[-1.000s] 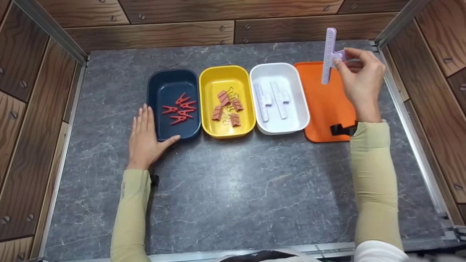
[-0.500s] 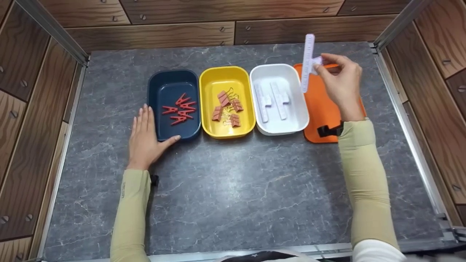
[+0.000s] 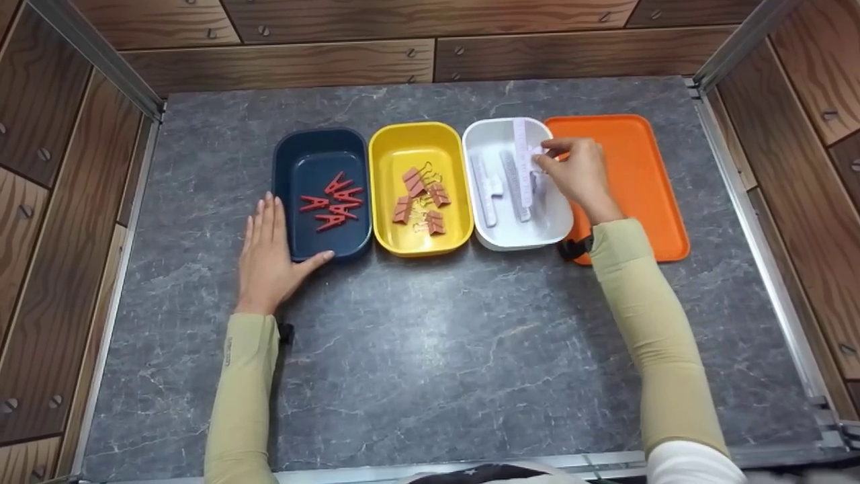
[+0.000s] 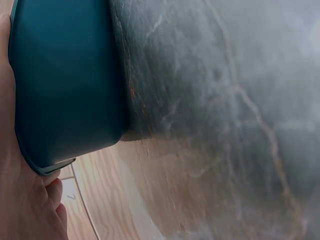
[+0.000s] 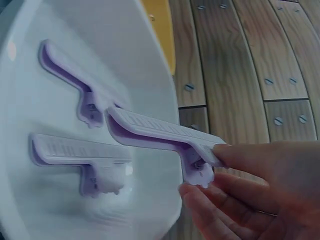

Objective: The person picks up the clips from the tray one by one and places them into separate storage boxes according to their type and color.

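My right hand (image 3: 583,176) pinches a lavender bag clip (image 3: 521,144) by its tab, between thumb and fingers, over the right part of the white box (image 3: 486,140). Two similar lavender clips lie in that box; in the right wrist view the upper clip (image 5: 70,70) and the lower clip (image 5: 60,152) rest side by side, apart from the held one. My left hand (image 3: 269,259) lies along the left side of the dark blue box (image 3: 285,154), fingers straight, thumb at its near edge. Small red A-shaped pegs (image 3: 329,219) lie inside that box.
A yellow box (image 3: 386,144) with several pink binder clips (image 3: 402,208) stands between the blue and white boxes. To the right of the white box lies an orange tray (image 3: 645,202). Wood-patterned panels (image 3: 282,67) border the grey marbled table (image 3: 430,363).
My right hand has carried the lavender clip left and down, from above the orange tray to over the white box. The left hand stays against the blue box.
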The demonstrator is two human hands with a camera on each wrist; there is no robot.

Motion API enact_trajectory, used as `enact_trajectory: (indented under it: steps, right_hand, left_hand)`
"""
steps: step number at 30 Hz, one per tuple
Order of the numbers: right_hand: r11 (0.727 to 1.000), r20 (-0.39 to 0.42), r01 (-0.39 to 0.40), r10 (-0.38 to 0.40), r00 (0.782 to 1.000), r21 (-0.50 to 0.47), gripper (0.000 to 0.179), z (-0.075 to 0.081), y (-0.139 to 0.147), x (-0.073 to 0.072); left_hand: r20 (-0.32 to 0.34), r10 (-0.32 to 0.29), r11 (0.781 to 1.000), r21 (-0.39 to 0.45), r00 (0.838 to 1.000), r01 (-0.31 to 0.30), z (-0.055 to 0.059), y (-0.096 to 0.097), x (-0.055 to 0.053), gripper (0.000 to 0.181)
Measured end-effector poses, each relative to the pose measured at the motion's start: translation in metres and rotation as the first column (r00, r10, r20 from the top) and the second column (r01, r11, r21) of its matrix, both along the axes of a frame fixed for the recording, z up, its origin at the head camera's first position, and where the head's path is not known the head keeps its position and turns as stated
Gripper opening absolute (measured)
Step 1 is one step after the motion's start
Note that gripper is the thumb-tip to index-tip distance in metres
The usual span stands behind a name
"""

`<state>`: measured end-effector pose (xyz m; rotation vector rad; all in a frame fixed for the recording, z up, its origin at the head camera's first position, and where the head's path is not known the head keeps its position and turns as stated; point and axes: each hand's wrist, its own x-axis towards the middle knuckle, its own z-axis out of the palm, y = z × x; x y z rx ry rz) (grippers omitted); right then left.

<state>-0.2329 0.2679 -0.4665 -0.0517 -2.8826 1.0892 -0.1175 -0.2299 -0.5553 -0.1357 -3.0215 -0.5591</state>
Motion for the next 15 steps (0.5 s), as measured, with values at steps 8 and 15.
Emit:
enact_trajectory:
  steps: [8, 15]
  right_hand:
    - [0.996, 0.101, -0.060, 0.053, 0.993, 0.066, 0.035, -0.018, -0.006, -0.007]
    - [0.995, 0.149, -0.060, 0.048, 0.988, 0.081, 0.035, -0.024, -0.013, -0.010]
  left_hand:
    - [-0.019, -0.005, 1.000, -0.006, 1.000, 0.005, -0.001, 0.000, 0.000, 0.129]
    - [-0.016, 0.001, 1.000, -0.006, 1.000, -0.001, 0.000, 0.000, 0.000, 0.129]
